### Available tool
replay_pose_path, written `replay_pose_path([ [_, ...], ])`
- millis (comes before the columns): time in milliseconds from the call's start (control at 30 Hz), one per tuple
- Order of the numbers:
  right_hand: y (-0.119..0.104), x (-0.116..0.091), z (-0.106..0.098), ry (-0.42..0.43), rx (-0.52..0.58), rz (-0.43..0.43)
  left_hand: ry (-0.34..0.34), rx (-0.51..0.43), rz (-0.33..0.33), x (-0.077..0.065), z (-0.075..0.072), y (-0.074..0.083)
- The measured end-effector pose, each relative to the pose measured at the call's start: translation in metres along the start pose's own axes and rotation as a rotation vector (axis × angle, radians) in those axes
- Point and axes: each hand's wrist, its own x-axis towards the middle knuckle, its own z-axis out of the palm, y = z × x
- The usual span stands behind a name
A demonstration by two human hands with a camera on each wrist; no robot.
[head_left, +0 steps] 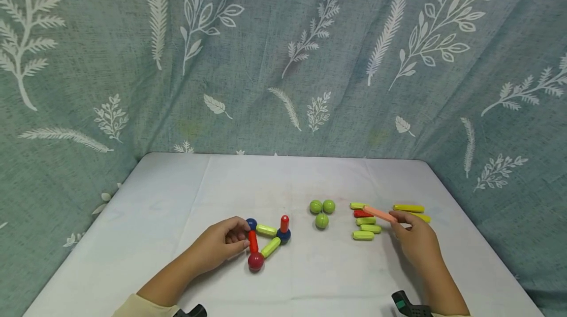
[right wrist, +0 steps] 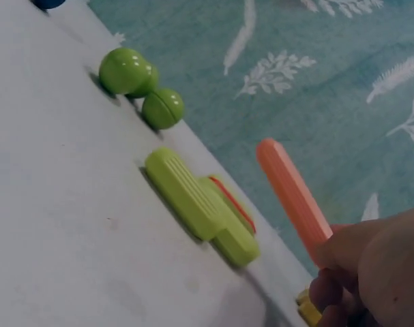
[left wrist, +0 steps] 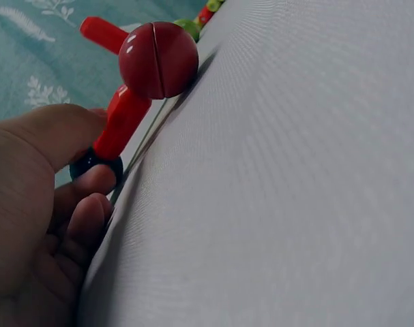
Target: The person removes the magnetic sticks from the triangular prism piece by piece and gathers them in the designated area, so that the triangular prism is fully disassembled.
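Note:
My left hand (head_left: 221,240) holds the left corner of a triangle built from toy rods and balls, thumb on its red rod (left wrist: 123,122) and fingers around a dark blue ball (left wrist: 97,165). A red ball (head_left: 255,261) forms the near corner. Two lime rods (head_left: 270,247) run to another blue ball (head_left: 284,236), where a second red rod (head_left: 285,222) stands upright. On the right, my right hand (head_left: 417,240) pinches an orange rod (right wrist: 294,194) by one end, raised above a group of short rods.
Three green balls (head_left: 322,221) sit together mid-table. Right of them lie several lime rods (head_left: 363,235) and a short red rod (head_left: 362,213). Yellow rods (head_left: 409,207) lie beyond my right hand. A patterned green cloth (head_left: 266,61) hangs behind the white table (head_left: 248,179).

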Motion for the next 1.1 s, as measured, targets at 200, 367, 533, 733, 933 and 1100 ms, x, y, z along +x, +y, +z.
replay_pose_path([
  [200,0.015,0.005,-0.008,0.004,-0.023,0.044,-0.051,0.116,0.055,-0.001,0.0,-0.001],
  [367,0.028,0.012,-0.015,-0.016,-0.044,0.083,-0.053,0.114,0.07,-0.002,0.0,0.0],
  [533,0.038,0.017,-0.022,-0.029,-0.051,0.106,-0.049,0.085,0.078,-0.002,0.0,-0.003],
  [733,0.048,0.02,-0.029,-0.05,-0.049,0.118,-0.057,0.073,0.093,-0.003,0.0,-0.003],
  [933,0.053,0.024,-0.031,-0.044,-0.03,0.172,-0.059,0.077,0.105,-0.003,-0.001,-0.002],
  [1100,0.058,0.027,-0.032,-0.033,0.019,0.21,-0.06,0.078,0.103,-0.004,-0.001,-0.001],
])
